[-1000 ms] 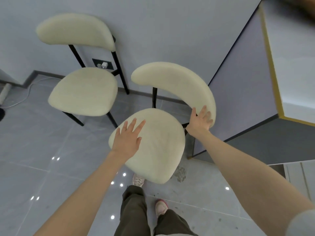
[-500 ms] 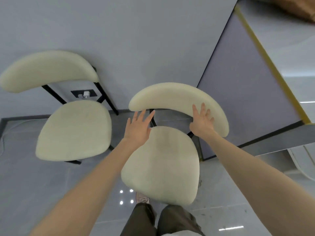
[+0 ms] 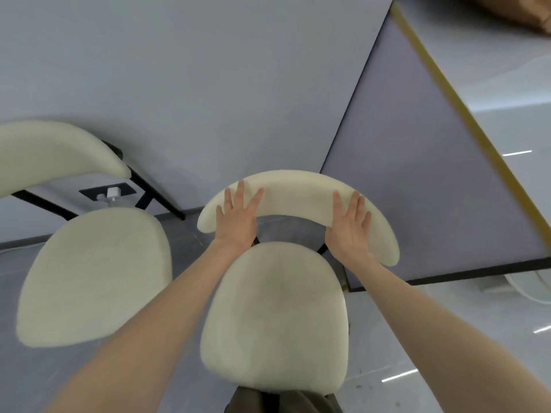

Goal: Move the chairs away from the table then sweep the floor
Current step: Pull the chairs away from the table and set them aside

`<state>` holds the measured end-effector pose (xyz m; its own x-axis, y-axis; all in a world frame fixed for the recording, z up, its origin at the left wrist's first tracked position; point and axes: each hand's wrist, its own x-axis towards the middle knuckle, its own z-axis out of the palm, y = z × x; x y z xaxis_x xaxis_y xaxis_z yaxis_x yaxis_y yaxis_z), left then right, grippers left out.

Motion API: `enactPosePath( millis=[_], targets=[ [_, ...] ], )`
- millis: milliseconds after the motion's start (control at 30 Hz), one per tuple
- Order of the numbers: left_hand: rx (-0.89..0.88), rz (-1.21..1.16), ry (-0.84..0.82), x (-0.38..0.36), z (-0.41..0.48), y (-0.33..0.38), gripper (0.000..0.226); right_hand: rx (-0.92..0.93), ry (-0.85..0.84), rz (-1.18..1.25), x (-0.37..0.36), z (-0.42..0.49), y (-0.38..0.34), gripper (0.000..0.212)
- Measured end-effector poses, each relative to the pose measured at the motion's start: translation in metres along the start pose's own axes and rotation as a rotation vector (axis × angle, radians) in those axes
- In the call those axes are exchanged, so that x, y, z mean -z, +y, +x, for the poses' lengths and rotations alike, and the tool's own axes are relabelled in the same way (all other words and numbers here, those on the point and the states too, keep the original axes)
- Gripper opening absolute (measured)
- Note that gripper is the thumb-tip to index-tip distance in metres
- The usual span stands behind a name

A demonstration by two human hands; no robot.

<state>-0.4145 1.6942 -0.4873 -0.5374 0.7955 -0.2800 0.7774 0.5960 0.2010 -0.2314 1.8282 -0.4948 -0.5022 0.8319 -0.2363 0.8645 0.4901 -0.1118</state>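
Observation:
A cream padded chair (image 3: pixel 277 317) with black legs stands right in front of me, facing me, its curved backrest (image 3: pixel 298 189) toward the grey wall. My left hand (image 3: pixel 238 219) lies flat on the left part of the backrest, fingers spread. On the right part rests my right hand (image 3: pixel 348 225), also flat with fingers apart. Neither hand wraps around the backrest. A second matching chair (image 3: pixel 95 272) stands to the left against the wall. The table (image 3: pixel 492 70), white-topped with a gold edge, is at the right.
The table's grey side panel (image 3: pixel 417 189) stands just right of the near chair. A wall outlet (image 3: pixel 110 192) with a white plug sits behind the left chair. Glossy grey floor tiles (image 3: pixel 447 338) spread to the lower right. My trouser legs show under the seat.
My left hand left the seat and came up onto the backrest. The right hand stayed on the backrest. The view tilted up and closer; both chairs now sit lower in frame.

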Motion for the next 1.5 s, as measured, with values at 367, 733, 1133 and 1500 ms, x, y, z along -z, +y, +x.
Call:
enactPosePath(
  millis=[367, 733, 1133, 1500],
  targets=[
    [0.180, 0.068, -0.007, -0.004, 0.078, 0.012, 0.086, 0.116, 0.060, -0.117, 0.020, 0.090, 0.003, 0.073],
    [0.240, 0.105, -0.072, 0.031, 0.137, -0.022, 0.074, 0.199, 0.023, -0.142, 0.036, 0.160, -0.042, 0.072],
    [0.242, 0.145, -0.056, 0.061, 0.195, -0.057, 0.080, 0.132, -0.027, -0.080, 0.048, 0.224, -0.103, 0.074],
    [0.215, 0.262, -0.082, 0.082, 0.226, -0.073, 0.084, 0.129, -0.142, 0.055, 0.058, 0.256, -0.126, 0.084]
  ],
)
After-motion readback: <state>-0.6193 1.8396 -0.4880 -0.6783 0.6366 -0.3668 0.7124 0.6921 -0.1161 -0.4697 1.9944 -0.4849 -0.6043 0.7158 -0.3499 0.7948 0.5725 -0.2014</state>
